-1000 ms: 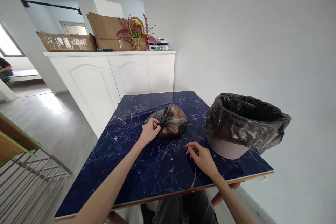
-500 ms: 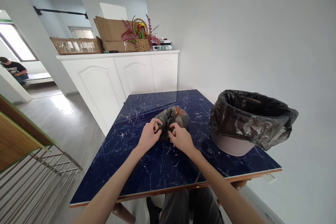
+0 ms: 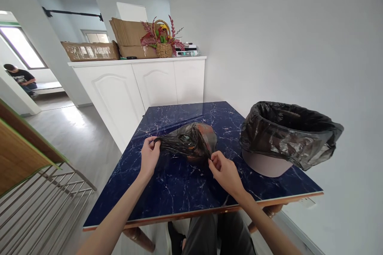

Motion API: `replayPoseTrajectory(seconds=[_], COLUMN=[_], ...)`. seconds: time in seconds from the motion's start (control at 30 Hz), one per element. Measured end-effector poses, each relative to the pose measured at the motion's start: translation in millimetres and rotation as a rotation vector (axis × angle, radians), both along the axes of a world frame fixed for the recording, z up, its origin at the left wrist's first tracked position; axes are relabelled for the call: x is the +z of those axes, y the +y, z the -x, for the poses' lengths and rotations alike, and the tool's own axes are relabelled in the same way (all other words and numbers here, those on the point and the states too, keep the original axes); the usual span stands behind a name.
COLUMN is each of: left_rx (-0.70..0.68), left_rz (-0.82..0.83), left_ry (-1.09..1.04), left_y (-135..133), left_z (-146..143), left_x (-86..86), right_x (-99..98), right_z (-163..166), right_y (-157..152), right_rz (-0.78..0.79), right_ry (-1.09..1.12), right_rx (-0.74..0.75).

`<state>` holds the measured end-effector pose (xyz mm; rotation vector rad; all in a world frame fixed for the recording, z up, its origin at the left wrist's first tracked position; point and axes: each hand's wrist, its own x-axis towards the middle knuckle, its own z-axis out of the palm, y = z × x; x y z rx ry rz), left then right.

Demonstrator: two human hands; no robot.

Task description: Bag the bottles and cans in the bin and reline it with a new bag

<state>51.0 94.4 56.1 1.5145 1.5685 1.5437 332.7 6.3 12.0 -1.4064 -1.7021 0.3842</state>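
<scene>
A filled black plastic garbage bag [image 3: 191,140] lies on the blue marbled table [image 3: 176,199], its thin film showing orange and grey contents that I cannot make out. My left hand [image 3: 150,153] pinches a gathered end of the bag, stretched out to the left. At the bag's near right side, my right hand [image 3: 225,171] pinches another bit of the film between thumb and fingers. Both hands are closed, a good way apart, just above the tabletop.
A trash can [image 3: 266,163] lined with a black bag stands on the table's right side, by the wall. Beyond the table is a white cabinet [image 3: 155,81] with cardboard boxes [image 3: 89,51] and a flower basket [image 3: 164,50]. A metal rack [image 3: 60,199] stands left; a person [image 3: 20,77] sits far back.
My hands have moved apart from the bag's gathered middle, the left going left and the right going right. The bag's neck is now drawn out to the left.
</scene>
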Motion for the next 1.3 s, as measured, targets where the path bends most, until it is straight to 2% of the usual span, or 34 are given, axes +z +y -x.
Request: replayPoseTrajectory(seconds=[0.17,0.3,0.4,0.47,0.5,0.57,0.6,0.67,0.7,0.8,0.93,1.1,1.3], left_rx=[0.094,0.133,0.180,0.215,0.187,-0.013,-0.161,-0.442,-0.536,-0.642,-0.601,-0.429,-0.197], left_rz=[0.014,-0.023,-0.105,-0.255,-0.336,-0.410,-0.376,-0.201,-0.112,0.008,-0.030,0.003,0.116], left_ry=[-0.012,0.033,0.108,0.217,0.291,0.464,0.545,0.668,0.717,0.835,0.991,1.094,1.247], left_y=[-1.6,-0.2,-11.8,-26.4,-34.5,-49.7,-55.9,-63.9,-65.6,-62.7,-49.0,-32.8,-27.7], left_z=[16.9,38.7,50.4,50.7,48.6,41.7,37.9,31.8,30.2,31.4,38.2,39.7,38.1], left_x=[-3.6,5.4,17.2,24.5,27.4,31.4,32.3,31.9,30.7,22.4,4.3,-17.1,-24.8], right_x=[-0.4,12.3,26.8,36.9,41.3,47.7,49.5,50.3,49.8,46.5,42.1,34.8,24.0], right_z=[-7.9,-12.1,-10.5,-5.1,-1.3,7.3,11.6,19.0,22.0,28.4,33.6,39.2,39.2], right_y=[-16.2,-36.1,-47.1,-47.6,-45.7,-39.2,-35.5,-29.9,-28.6,-31.7,-41.4,-45.2,-55.8], right_rz=[-0.031,-0.013,-0.081,-0.164,-0.189,-0.161,-0.115,-0.014,0.021,0.053,0.072,0.040,0.076], right_ry=[-0.086,-0.252,-0.164,-0.036,0.019,0.083,0.085,0.035,-0.003,-0.113,-0.256,-0.399,-0.574], right_rx=[-0.012,0.196,0.223,0.206,0.215,0.261,0.295,0.385,0.439,0.597,0.636,0.588,0.498])
